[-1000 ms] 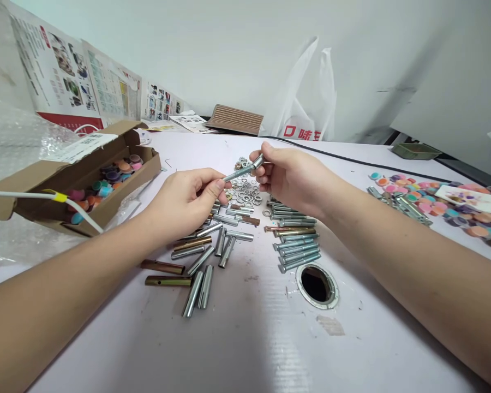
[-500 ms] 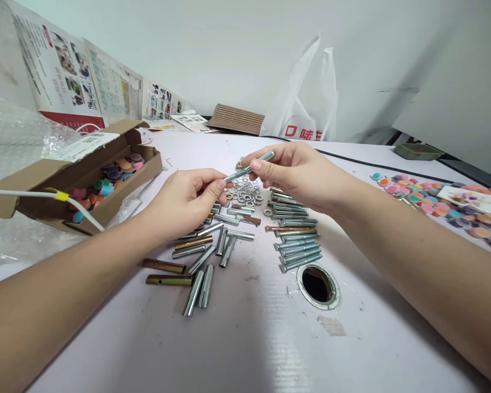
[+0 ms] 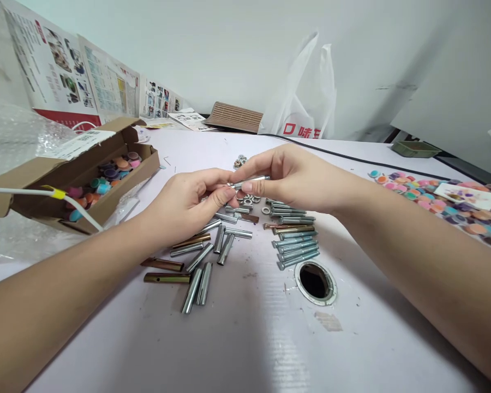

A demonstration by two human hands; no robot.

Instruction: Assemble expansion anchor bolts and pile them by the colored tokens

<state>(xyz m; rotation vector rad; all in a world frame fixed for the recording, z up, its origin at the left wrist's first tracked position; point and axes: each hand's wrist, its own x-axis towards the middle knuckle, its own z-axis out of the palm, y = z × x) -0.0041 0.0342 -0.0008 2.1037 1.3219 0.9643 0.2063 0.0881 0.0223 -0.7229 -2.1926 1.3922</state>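
Between my two hands, above the far middle of the table, is a silvery metal bolt (image 3: 257, 179), tilted slightly with its right end higher. My left hand (image 3: 200, 196) pinches its left end between thumb and fingers. My right hand (image 3: 286, 174) is closed around the right part, its index fingertip meeting the left fingers. Much of the bolt is hidden by fingers. Below my left hand lie several silver and brassy metal sleeves (image 3: 204, 284). Under my right hand is a row of bolts (image 3: 297, 254). Washers (image 3: 251, 200) lie partly hidden behind the hands.
An open cardboard box (image 3: 145, 164) with colourful caps stands at left, a white cable (image 3: 16, 190) across it. More small coloured pots (image 3: 454, 204) spread at right. A round hole (image 3: 316, 281) opens in the tabletop. A plastic bag (image 3: 306, 103) stands by the wall.
The bolt has come down and tilts less than before. My right hand has moved down and left, so its fingers now meet those of my left hand.
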